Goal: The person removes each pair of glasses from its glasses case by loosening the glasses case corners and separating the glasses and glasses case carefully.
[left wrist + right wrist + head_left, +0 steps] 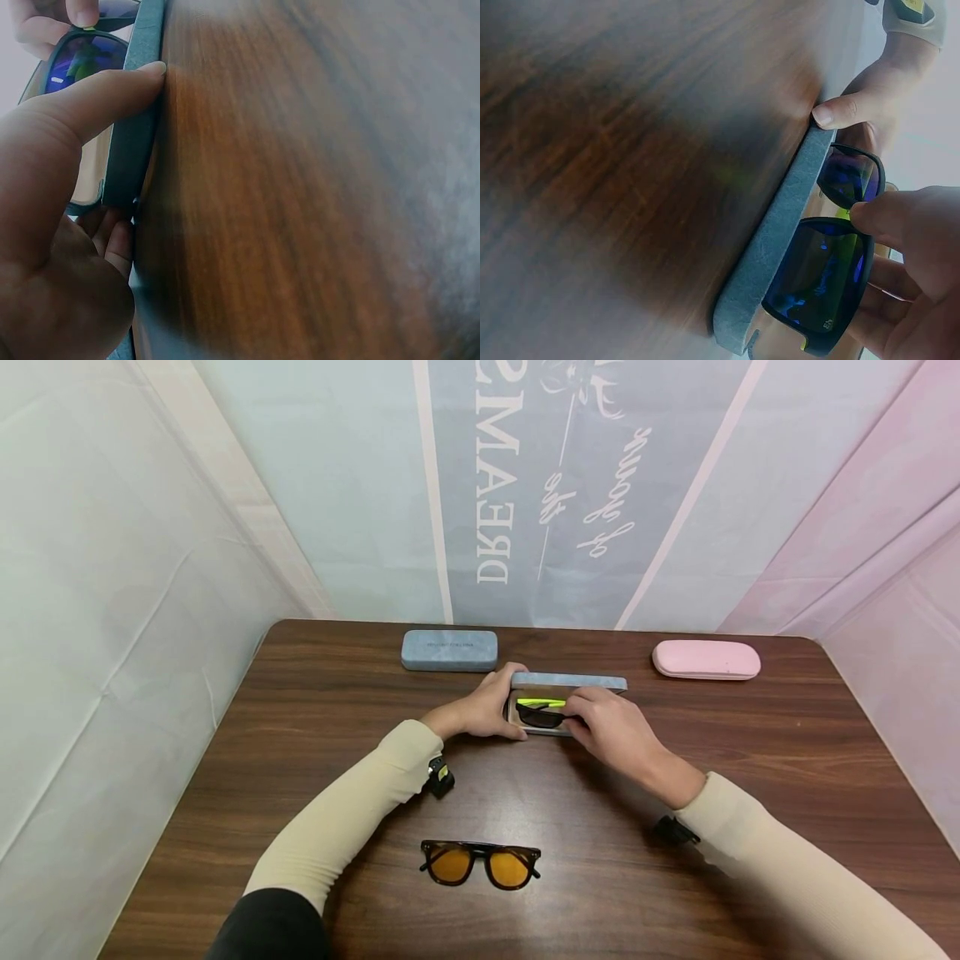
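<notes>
A blue glasses case (570,680) lies open on the table, its lid raised at the back. My left hand (483,708) grips the case's left end, with the thumb on the front edge (142,97) and other fingers round the end. Black sunglasses (817,277) with lime-green temples lie in the case's opening, lenses facing the front edge. Pinching them near the bridge is my right hand (618,731), thumb in front and fingers behind the frame. The right hand hides part of the sunglasses in the head view.
Nearer to me lie black-framed glasses (480,864) with orange lenses. A closed blue glasses case (450,650) stands at the back edge of the wooden table (337,677), and a closed pink case (707,660) at the back right. Printed curtains surround the table.
</notes>
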A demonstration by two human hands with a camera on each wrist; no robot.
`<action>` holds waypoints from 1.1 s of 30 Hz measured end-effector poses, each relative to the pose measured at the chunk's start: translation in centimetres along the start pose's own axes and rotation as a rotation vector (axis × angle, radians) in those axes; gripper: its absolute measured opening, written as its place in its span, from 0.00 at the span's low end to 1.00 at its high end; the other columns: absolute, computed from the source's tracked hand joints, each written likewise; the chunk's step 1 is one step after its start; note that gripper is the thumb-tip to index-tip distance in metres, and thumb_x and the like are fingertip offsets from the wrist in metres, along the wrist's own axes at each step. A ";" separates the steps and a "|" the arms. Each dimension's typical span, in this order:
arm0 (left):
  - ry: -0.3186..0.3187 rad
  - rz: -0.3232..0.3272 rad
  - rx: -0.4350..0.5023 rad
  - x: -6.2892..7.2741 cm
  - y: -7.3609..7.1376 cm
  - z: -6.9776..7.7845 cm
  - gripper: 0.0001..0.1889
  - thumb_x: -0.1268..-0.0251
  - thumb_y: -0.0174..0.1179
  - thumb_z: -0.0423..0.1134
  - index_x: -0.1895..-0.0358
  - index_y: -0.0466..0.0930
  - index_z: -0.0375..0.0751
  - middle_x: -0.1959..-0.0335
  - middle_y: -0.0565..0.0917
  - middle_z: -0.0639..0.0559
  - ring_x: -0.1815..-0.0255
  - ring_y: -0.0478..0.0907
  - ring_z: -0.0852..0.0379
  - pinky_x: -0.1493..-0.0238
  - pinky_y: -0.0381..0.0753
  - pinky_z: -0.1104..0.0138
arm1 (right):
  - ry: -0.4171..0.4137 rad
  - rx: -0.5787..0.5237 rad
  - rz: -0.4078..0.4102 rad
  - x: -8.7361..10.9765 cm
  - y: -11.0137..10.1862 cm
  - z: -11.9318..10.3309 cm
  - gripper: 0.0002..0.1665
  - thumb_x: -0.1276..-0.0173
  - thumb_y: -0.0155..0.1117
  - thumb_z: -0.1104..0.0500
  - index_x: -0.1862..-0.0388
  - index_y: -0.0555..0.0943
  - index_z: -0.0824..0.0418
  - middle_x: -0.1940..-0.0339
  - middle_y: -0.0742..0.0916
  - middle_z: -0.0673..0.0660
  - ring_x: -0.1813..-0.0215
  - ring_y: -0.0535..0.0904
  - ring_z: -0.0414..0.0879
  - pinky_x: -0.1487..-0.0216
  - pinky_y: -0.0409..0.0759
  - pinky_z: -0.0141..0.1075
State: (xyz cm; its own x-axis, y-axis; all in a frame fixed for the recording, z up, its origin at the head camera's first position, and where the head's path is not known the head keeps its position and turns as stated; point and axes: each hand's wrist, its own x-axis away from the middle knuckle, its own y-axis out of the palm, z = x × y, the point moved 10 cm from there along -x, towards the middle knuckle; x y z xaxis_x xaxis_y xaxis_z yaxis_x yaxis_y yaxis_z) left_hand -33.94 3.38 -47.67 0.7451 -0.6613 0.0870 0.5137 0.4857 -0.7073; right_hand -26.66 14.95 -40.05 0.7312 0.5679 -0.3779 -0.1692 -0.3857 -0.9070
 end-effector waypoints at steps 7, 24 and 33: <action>0.010 -0.007 0.004 0.0 0.0 0.1 0.51 0.45 0.79 0.42 0.26 0.48 0.42 0.31 0.68 0.43 0.27 0.55 0.42 0.29 0.61 0.51 | -0.012 0.002 0.024 -0.1 -0.7 -0.1 0.07 0.37 0.72 0.68 0.66 0.83 0.59 0.65 0.84 0.54 0.60 0.81 0.50 0.64 0.80 0.45; -0.003 -0.030 0.020 -0.1 0.1 -0.1 0.51 0.44 0.78 0.43 0.26 0.48 0.44 0.32 0.68 0.43 0.25 0.53 0.43 0.30 0.63 0.50 | 0.049 -0.044 -0.044 0.1 -1.7 0.0 0.05 0.37 0.70 0.68 0.65 0.85 0.59 0.63 0.86 0.53 0.60 0.83 0.49 0.63 0.82 0.46; -0.019 -0.021 0.015 -0.1 0.1 -0.2 0.52 0.46 0.79 0.43 0.26 0.48 0.44 0.33 0.70 0.42 0.25 0.54 0.43 0.29 0.62 0.50 | 0.059 -0.040 -0.084 0.4 -2.4 -0.2 0.06 0.38 0.70 0.67 0.65 0.85 0.57 0.64 0.87 0.52 0.64 0.81 0.45 0.66 0.80 0.44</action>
State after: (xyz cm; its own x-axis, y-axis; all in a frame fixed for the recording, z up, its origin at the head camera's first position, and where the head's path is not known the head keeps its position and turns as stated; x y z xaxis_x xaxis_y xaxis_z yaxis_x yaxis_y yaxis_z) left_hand -34.06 3.37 -47.86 0.7421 -0.6604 0.1149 0.5355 0.4809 -0.6943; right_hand -25.80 15.95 -37.95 0.7794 0.5565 -0.2879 -0.0798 -0.3675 -0.9266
